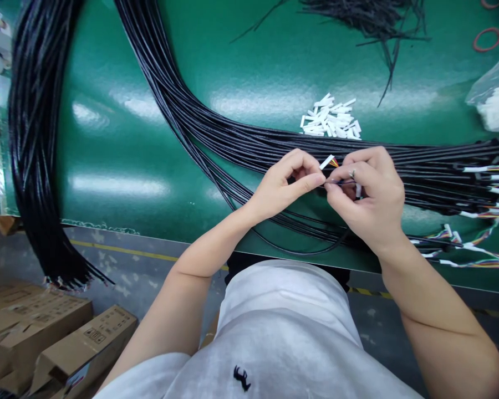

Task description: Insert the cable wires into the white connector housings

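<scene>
Over the near edge of the green table (120,138), my left hand (289,183) is curled with thumb and forefinger pinched on a small white connector (327,162) with coloured wire ends. My right hand (368,191), a ring on one finger, is closed and pinches the black cable (341,181) just right of that connector. Both hands meet fingertip to fingertip. A thick bundle of black cables (199,122) runs under and behind the hands, from the far left towards the right edge.
A pile of loose white connectors (330,119) lies just beyond the hands. Finished cable ends with white connectors (486,177) fan out at the right. A clear bag of white parts (497,94) and red rubber rings (487,39) sit far right. Cardboard boxes (45,338) stand on the floor at left.
</scene>
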{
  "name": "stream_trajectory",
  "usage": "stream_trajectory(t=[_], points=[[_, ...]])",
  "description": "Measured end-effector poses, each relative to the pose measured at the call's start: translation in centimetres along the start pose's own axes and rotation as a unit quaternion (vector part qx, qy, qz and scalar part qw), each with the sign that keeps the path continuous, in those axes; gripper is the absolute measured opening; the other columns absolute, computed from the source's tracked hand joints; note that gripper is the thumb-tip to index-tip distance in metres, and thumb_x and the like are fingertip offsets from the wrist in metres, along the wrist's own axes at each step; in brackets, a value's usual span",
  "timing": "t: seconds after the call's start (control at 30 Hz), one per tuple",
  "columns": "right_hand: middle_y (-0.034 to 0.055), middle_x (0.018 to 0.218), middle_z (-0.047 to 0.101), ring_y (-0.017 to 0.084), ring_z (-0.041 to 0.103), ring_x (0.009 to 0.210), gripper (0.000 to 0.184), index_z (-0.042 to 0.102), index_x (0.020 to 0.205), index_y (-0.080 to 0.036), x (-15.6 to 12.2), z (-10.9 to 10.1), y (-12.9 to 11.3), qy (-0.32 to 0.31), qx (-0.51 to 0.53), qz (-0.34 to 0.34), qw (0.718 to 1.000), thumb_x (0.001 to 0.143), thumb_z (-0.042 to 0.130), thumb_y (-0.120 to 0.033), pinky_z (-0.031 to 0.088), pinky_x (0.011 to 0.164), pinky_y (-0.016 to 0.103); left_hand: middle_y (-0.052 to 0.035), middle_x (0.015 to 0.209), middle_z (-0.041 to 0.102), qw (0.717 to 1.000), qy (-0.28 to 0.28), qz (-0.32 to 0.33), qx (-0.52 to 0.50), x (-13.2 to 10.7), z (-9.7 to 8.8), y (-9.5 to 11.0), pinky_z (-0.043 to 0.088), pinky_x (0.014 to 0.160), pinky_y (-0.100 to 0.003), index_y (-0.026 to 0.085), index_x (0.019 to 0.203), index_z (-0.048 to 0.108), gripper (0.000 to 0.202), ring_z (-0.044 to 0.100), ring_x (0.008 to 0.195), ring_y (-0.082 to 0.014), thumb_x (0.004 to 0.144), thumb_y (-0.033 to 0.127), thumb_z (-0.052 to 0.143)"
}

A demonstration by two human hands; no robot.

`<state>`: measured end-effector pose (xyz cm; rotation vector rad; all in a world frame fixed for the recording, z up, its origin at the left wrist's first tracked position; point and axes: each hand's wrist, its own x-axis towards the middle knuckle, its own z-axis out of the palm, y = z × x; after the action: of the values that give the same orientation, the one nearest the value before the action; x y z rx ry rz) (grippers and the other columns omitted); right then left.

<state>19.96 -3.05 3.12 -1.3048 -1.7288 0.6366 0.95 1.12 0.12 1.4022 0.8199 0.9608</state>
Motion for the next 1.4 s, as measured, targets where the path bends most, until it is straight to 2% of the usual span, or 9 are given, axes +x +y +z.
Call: stream_trajectory(t=[0.1,0.17,0.3,0.43,0.53,0.7,0.9,1.4], points=[[0.004,0.097,0.06,0.012,0.043,0.059,0.016,0.068,0.085,-0.028,0.0,-0.1,-0.2,-0.008,0.008,0.013,1.0,0.087,0.072,-0.012,0.045,0.053,0.035,-0.0003,0.093,0.068,0.998,-0.001,-0.041,-0.055,0.1,0.3,0.4,0.055,0.077,-0.028,0.025,0.11,0.067,0.046,0.064,0.083,-0.0111,0.093,0.067,0.072],[0.0041,0.097,0.059,0.013,0.044,0.06,0.017,0.069,0.085,-0.028,-0.1,-0.1,-0.2,-0.011,0.008,0.01,1.0,0.086,0.073,-0.011,0.045,0.053,0.035,0.0,0.094,0.068,0.995,-0.012,-0.057,-0.083,0.1,0.4,0.5,0.056,0.075,-0.027,0.025,0.117,0.066,0.043,0.066,0.084,-0.0107,0.093,0.061,0.074],[0.003,0.096,0.058,0.013,0.046,0.062,0.015,0.069,0.086,-0.027,-0.2,0.2,0.0,0.002,0.0,-0.02,1.0,0.084,0.073,-0.012,0.045,0.054,0.034,0.0019,0.089,0.067,0.989,-0.016,-0.06,-0.131,0.1,0.4,0.1,0.055,0.071,-0.023,0.024,0.11,0.067,0.036,0.065,0.08,-0.0085,0.09,0.05,0.081],[0.0029,0.094,0.059,0.013,0.048,0.063,0.015,0.068,0.085,-0.025,-0.3,0.6,0.6,0.063,-0.045,-0.076,0.994,0.081,0.071,-0.012,0.044,0.054,0.033,0.0036,0.082,0.066,0.982,-0.041,-0.068,-0.173,0.0,0.4,-0.3,0.053,0.069,-0.021,0.024,0.11,0.068,0.031,0.065,0.076,-0.007,0.092,0.046,0.08],[0.0038,0.094,0.059,0.014,0.048,0.064,0.016,0.067,0.084,-0.025,-0.3,0.7,0.8,0.09,-0.071,-0.09,0.989,0.081,0.069,-0.01,0.041,0.053,0.034,0.0034,0.083,0.069,0.975,-0.055,-0.083,-0.2,-0.1,0.6,-0.3,0.053,0.069,-0.02,0.023,0.109,0.067,0.031,0.067,0.076,-0.0067,0.091,0.045,0.081],[0.0044,0.095,0.061,0.014,0.047,0.062,0.015,0.067,0.084,-0.025,-0.4,0.7,0.9,0.089,-0.096,-0.089,0.987,0.081,0.069,-0.01,0.041,0.053,0.034,0.0045,0.077,0.068,0.967,-0.063,-0.104,-0.225,0.0,0.7,0.1,0.053,0.068,-0.02,0.022,0.106,0.064,0.039,0.065,0.072,-0.0071,0.088,0.05,0.084],[0.0052,0.096,0.063,0.013,0.048,0.062,0.014,0.066,0.085,-0.024,-0.5,0.6,0.9,0.084,-0.114,-0.078,0.987,0.082,0.069,-0.011,0.044,0.053,0.034,0.0047,0.078,0.069,0.966,-0.067,-0.102,-0.23,0.1,0.7,-0.1,0.051,0.066,-0.019,0.022,0.106,0.064,0.04,0.065,0.072,-0.0063,0.084,0.046,0.088],[0.0038,0.094,0.062,0.013,0.047,0.061,0.016,0.066,0.083,-0.025,-0.2,0.5,0.8,0.073,-0.084,-0.08,0.991,0.081,0.069,-0.009,0.042,0.053,0.033,0.0051,0.08,0.07,0.96,-0.083,-0.114,-0.243,0.0,0.7,-0.2,0.051,0.066,-0.019,0.022,0.106,0.061,0.043,0.065,0.073,-0.0059,0.084,0.046,0.089]])
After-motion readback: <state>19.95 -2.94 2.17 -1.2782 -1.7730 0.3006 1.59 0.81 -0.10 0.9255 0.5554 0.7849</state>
